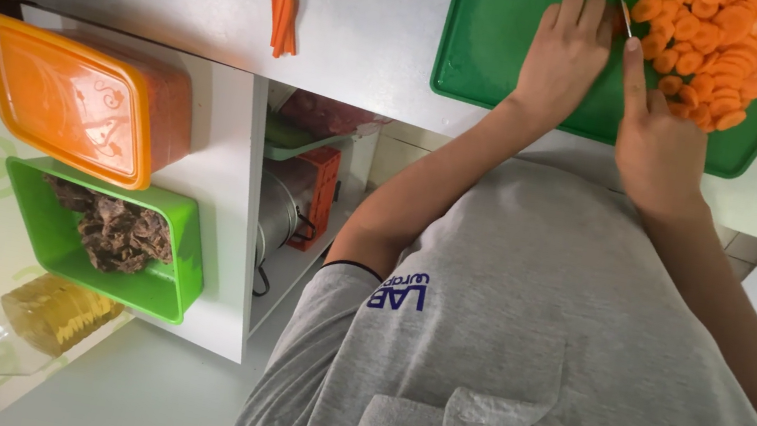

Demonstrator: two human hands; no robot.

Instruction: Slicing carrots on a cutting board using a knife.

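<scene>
Carrot slices (727, 56) on green cutting board (495, 49), hands beside

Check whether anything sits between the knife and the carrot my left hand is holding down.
Nothing visible does. The knife in the right hand meets the carrot right beside the fingertips of the left hand on the green cutting board. The cut slices lie on the blade's other side.

Clad in a loose grey short-sleeved shirt with dark piping at the sleeve hem; small dark blue print on the chest; collar open at the neck; forearms bare; left hand (565, 55) and right hand (657, 146) bare, ungloved, ringless.
</scene>
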